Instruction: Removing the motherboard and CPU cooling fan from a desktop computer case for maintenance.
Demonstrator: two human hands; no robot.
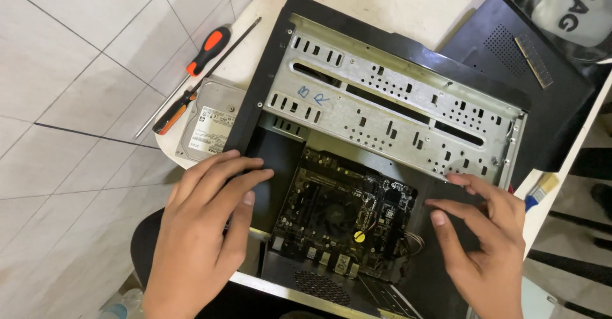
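An open black computer case lies on its side on a white table, with a perforated grey metal drive cage across its upper half. A black motherboard sits in the lower part. My left hand rests flat on the case's left inner wall beside the motherboard, fingers together. On the right side, my right hand lies on the case floor next to the board, fingers stretched toward the cage. Neither hand holds anything.
A silver hard drive lies at the table's left edge. Two orange-and-black screwdrivers lie by it. A black side panel with a memory stick is at right. A small brush pokes out. Tiled floor is left.
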